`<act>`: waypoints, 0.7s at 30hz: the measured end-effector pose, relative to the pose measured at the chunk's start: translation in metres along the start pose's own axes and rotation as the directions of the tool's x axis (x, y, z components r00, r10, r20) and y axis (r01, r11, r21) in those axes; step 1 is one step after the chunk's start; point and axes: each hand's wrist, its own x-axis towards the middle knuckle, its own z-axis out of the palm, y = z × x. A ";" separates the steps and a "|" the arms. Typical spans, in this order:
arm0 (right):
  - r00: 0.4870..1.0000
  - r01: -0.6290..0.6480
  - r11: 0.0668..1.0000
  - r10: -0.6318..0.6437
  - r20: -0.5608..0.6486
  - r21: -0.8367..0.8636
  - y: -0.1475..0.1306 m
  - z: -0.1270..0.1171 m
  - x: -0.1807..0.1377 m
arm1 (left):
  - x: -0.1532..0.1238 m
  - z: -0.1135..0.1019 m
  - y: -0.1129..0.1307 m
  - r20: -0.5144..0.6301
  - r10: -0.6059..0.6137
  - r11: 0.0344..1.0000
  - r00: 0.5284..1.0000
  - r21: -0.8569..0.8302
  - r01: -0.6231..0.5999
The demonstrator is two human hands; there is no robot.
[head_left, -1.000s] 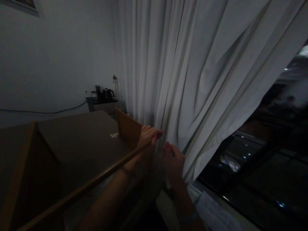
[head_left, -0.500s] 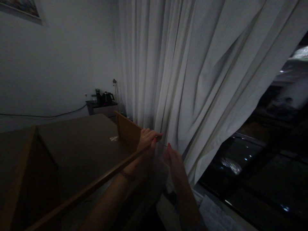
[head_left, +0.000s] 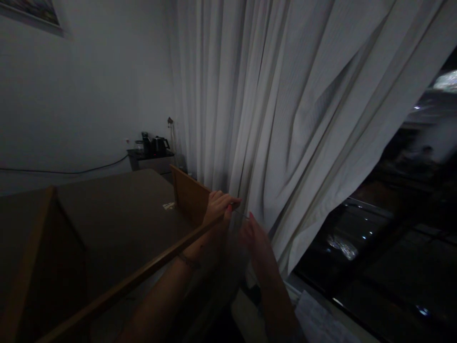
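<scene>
1 wooden panel (head_left: 143, 271) is gripped by the left hand (head_left: 217, 204); beside that hand, 1 thin rod (head_left: 242, 215) by the right hand (head_left: 256, 239)

Dim, soft picture, with the curtain (head_left: 285, 95) among its palest parts.
Weak grey light lies evenly on the wall (head_left: 107, 71) and shades the curtain's folds; its source cannot be told. The boards (head_left: 191, 193) sink into brown gloom, nearly black at lower left, and the kettle (head_left: 159, 145) is a silhouette. White glints and a sparkling patch break the dark window (head_left: 392, 295). The right hand (head_left: 259, 238) is blurred, the left hand (head_left: 217, 205) clearer; the rod (head_left: 242, 215) is a faint line. Print on the papers (head_left: 317, 314) is unreadable.
</scene>
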 end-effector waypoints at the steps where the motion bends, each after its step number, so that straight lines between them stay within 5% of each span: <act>1: 0.998 -0.043 0.998 0.040 0.042 0.050 0.001 0.000 0.000 | 0.000 0.000 0.000 0.000 0.002 1.000 1.000 -0.006 -0.002; 4: 0.987 -0.108 0.981 0.086 0.135 0.163 0.000 0.001 -0.003 | 0.000 -0.001 0.001 -0.011 0.008 1.000 1.000 -0.012 -0.008; 10: 0.995 -0.022 0.994 0.011 0.103 0.107 -0.009 0.002 -0.002 | 0.000 -0.002 0.002 0.014 -0.019 1.000 1.000 -0.012 0.019; 21: 0.985 -0.069 0.969 0.028 0.172 0.238 -0.005 0.000 0.002 | 0.000 -0.001 0.001 0.013 -0.012 1.000 1.000 -0.009 0.012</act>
